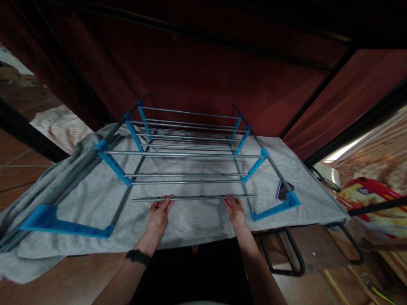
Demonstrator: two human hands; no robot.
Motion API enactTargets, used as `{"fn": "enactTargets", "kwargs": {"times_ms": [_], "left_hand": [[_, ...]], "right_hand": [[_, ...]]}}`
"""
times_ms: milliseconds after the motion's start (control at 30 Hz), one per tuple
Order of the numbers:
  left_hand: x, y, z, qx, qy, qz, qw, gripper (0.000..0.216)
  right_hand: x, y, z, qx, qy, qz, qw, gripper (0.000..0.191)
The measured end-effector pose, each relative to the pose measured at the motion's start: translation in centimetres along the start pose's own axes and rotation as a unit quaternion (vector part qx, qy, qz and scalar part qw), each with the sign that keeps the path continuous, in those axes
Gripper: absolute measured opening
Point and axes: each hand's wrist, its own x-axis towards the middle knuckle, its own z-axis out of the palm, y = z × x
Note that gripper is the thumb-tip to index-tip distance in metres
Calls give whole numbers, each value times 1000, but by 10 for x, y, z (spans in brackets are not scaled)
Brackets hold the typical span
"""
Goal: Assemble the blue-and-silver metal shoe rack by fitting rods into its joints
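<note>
Head view: two bare hands pinch one loose metal rod before a blue-jointed rack.
Left hand (160,210) and right hand (234,207) are nearly closed, thumbs and fingertips on the metal rod (193,198); it lies crosswise between the near blue brackets (78,227) of the rack (187,154), its left end just short of the frame, contact at the right unclear; grey cloth (193,222) spreads beneath; a phone (282,193) lies by the right-hand side bar.

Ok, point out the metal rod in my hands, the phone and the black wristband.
Metal rod (194,198): head view, on the middle of its length.
Phone (281,195): head view, on its dark surface.
Black wristband (137,256): head view, on the band itself.
</note>
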Motion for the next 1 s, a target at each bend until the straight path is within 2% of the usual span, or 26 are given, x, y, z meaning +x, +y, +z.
{"fn": "enactTargets", "kwargs": {"times_ms": [433,600,733,1000], "left_hand": [[2,-3,-4,-8,-18,-10,1000,23],[1,-6,-8,-50,-44,-22,998,23],[2,-7,-12,-62,-40,-33,997,24],[4,-8,-18,-78,-65,-54,993,21]], "right_hand": [[-1,0,-4,-21,48,21,998,46],[-2,-5,-12,-34,44,33,998,35],[-2,-5,-20,-74,38,21,996,26],[3,-5,-28,-91,61,38,993,21]]}}
